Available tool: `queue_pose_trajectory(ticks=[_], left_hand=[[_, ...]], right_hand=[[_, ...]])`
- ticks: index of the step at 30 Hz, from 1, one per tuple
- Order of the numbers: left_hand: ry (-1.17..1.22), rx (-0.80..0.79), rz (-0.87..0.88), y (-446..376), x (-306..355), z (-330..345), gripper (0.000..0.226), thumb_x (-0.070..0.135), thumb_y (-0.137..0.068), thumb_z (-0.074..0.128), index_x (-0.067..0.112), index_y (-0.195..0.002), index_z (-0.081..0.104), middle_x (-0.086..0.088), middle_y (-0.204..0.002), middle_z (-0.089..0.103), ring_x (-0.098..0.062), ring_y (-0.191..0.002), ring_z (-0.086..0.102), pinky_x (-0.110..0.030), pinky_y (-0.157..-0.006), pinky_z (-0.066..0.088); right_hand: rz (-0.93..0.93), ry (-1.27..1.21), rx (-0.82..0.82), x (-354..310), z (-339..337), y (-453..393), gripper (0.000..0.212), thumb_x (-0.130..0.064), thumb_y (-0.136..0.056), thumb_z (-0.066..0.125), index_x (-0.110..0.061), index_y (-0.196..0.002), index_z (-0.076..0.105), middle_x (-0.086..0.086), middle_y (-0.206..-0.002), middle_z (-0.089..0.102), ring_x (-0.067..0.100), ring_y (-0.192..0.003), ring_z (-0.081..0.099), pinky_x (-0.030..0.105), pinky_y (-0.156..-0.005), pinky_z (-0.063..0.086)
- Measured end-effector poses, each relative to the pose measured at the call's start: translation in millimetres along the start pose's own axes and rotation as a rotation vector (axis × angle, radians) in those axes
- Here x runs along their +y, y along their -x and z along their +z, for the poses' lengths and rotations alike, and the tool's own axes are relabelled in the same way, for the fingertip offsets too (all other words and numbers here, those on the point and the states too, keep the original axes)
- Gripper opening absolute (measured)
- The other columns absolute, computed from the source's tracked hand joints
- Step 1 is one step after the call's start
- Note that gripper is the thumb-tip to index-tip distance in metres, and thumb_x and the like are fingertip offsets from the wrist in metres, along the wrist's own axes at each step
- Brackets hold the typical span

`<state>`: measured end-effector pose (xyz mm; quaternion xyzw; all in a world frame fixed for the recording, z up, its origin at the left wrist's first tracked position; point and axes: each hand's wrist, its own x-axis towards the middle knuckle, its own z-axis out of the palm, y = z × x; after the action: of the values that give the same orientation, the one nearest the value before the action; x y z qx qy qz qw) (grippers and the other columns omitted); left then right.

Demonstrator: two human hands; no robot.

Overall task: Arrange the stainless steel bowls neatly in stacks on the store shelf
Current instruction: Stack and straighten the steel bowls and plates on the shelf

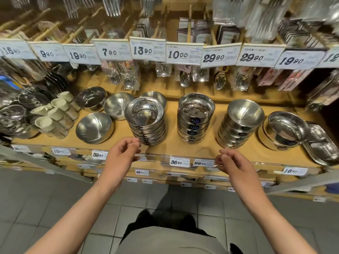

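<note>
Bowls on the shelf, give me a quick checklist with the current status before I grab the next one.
1. Left hand free: ok, holds nothing.
2. Right hand free: ok, holds nothing.
3. Shallow stack straight: ok, rims look aligned.
4. Labelled stack straight: ok.
5. Matte stack straight: not ok, it leans.
6. Loose bowls stacked: not ok, front bowl and back bowl sit apart, unstacked.
</note>
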<state>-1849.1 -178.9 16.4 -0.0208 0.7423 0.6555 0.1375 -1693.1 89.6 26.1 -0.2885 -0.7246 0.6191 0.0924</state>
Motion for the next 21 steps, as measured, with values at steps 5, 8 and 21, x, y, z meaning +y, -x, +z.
queue_pose_trajectory(ticks=[5,8,21], left_hand=[[0.037,-0.003,0.000,-7,0,-30,0.016,0.015,-0.099,0.060,0.026,-0.097,0.072,0.010,-0.086,0.073,-0.014,-0.088,0.067,-0.035,-0.080,0.055],[0.054,-0.006,0.005,-13,-1,-61,0.017,0.014,-0.099,0.060,0.026,-0.095,0.072,0.011,-0.083,0.073,-0.013,-0.086,0.067,-0.035,-0.078,0.054],[-0.036,-0.008,-0.038,-72,-11,-241,0.014,0.018,-0.100,0.059,0.024,-0.096,0.071,0.012,-0.077,0.073,-0.005,-0.072,0.070,-0.028,-0.069,0.057]], right_hand=[[0.004,0.024,0.026,-11,35,11,0.018,-0.031,-0.099,0.059,-0.045,-0.100,0.072,-0.010,-0.097,0.077,0.009,-0.092,0.072,0.051,-0.099,0.054],[-0.014,0.044,0.006,-25,76,15,0.015,-0.041,-0.095,0.059,-0.047,-0.099,0.071,-0.011,-0.096,0.076,0.010,-0.091,0.071,0.051,-0.097,0.055],[0.038,0.003,-0.022,-57,290,18,0.017,-0.025,-0.100,0.060,-0.036,-0.099,0.073,-0.006,-0.094,0.077,0.017,-0.094,0.073,0.055,-0.098,0.054]])
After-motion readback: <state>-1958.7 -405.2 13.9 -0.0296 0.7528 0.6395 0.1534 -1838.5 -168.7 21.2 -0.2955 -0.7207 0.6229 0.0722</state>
